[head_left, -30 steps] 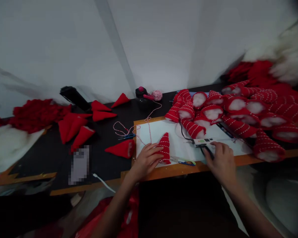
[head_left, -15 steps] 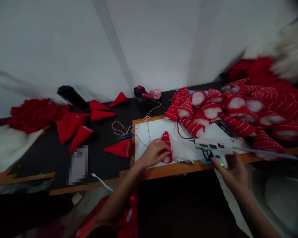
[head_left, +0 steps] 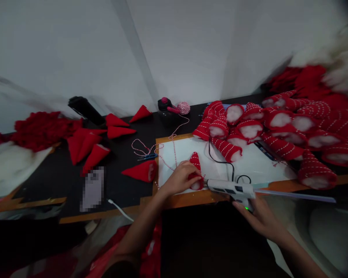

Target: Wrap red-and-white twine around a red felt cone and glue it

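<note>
- Left hand (head_left: 179,179): fingers (head_left: 188,166) curl closed around the lower part of a red felt cone with white stripes (head_left: 195,162), gripping it firmly; a white stuffed end shows at the cone's base.
- Cone sits at lower centre of the frame, on the white sheet (head_left: 249,164), near its front edge; its tip points up.
- Right hand (head_left: 258,218): at lower right, fingers wrapped around the grip of a hot glue gun (head_left: 230,189), which lies nearly level, its nozzle pointing left and just beside the cone. A green light glows on the gun; a long glue stick (head_left: 295,196) runs out to the right.
- White sheet lies on an orange-edged board (head_left: 185,202), on a black worktop (head_left: 124,185).
- Upper right: heaped striped cones (head_left: 281,131) with white stuffed ends, some resting on the sheet.
- Centre left: plain red felt cones (head_left: 94,158), one (head_left: 140,172) just beside the board.
- Behind the board: red-and-white twine ball (head_left: 183,108), its twine (head_left: 139,148) trailing past small scissors (head_left: 147,156).
- Far left: loose red fibre (head_left: 40,131), white stuffing (head_left: 8,166).
</note>
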### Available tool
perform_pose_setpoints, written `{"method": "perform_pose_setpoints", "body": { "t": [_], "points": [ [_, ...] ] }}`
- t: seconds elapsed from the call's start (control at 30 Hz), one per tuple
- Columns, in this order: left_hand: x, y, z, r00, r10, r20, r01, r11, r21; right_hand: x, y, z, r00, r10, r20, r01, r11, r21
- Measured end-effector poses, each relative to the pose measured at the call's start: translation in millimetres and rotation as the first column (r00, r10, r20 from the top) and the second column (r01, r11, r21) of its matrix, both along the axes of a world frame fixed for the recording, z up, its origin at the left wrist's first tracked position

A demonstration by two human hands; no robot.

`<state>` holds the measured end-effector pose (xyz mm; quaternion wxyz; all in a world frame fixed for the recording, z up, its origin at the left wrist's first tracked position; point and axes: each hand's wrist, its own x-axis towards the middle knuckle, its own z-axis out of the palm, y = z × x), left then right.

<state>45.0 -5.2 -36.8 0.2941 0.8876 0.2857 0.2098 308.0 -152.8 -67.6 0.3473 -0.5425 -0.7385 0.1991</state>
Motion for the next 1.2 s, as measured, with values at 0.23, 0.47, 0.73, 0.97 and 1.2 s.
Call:
{"method": "perform_pose_setpoints", "body": {
  "t": [0.23, 0.47, 0.73, 0.97, 1.2],
  "points": [
    [-1.2, -1.0, -0.5, 1.0, 0.008, 0.022, -0.009, 1.0, 0.01, -0.8, -2.0, 1.4, 1.0, -0.024, 0.019, 0.024, 1.0, -0.015],
    [-0.4, -1.6, -1.5, 1.0, 0.011, 0.027, -0.012, 1.0, 0.011, 0.1, -1.3, -1.5, 1.0, -0.017, 0.019, 0.018, 0.997, -0.075],
    [-0.9, -2.6, -3.6, 0.999, 0.022, 0.031, -0.023, 1.0, 0.006, 3.1, -2.8, -3.9, 0.999, -0.049, 0.019, 0.051, 0.994, -0.094],
    [-1.3, -2.7, -5.6, 0.999, 0.022, 0.043, -0.022, 1.0, 0.008, 4.0, -3.2, -6.5, 0.998, -0.067, 0.021, 0.069, 0.992, -0.105],
    [-2.8, -3.8, -5.3, 0.997, 0.06, 0.041, -0.061, 0.998, 0.002, 19.8, 1.5, -12.3, 0.962, -0.274, 0.002, 0.272, 0.952, -0.142]
  ]
}}
